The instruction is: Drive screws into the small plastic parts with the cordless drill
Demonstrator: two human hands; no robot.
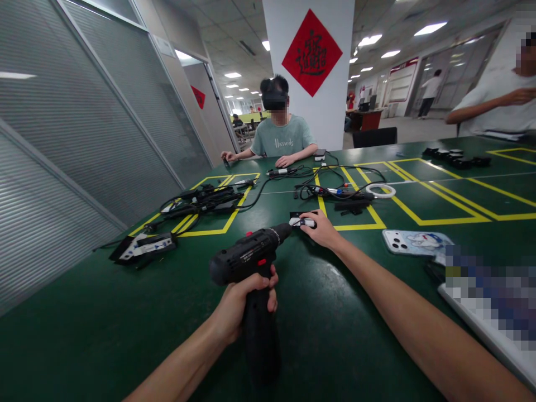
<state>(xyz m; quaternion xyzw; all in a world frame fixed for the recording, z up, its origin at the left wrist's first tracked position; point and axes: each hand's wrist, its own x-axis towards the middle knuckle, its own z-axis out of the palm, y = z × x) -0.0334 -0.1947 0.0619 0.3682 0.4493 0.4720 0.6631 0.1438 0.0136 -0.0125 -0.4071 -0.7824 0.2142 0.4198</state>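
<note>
My left hand (251,298) is wrapped around the grip of a black cordless drill (247,254) with red buttons. The drill's chuck (280,231) points away and to the right. My right hand (320,228) has its fingers closed on a small black-and-white part (299,221) at the table, just beyond the chuck. From here I cannot tell whether the drill's tip touches that part. The lower side of the part is hidden by my fingers.
The green table (188,318) carries yellow tape outlines. Black cables (209,198) lie at the left, more tools and cables (335,192) at centre. A white tape roll (381,191), a phone (414,243) and a tablet-like slab (481,324) lie right. A headset-wearing person (285,134) sits opposite.
</note>
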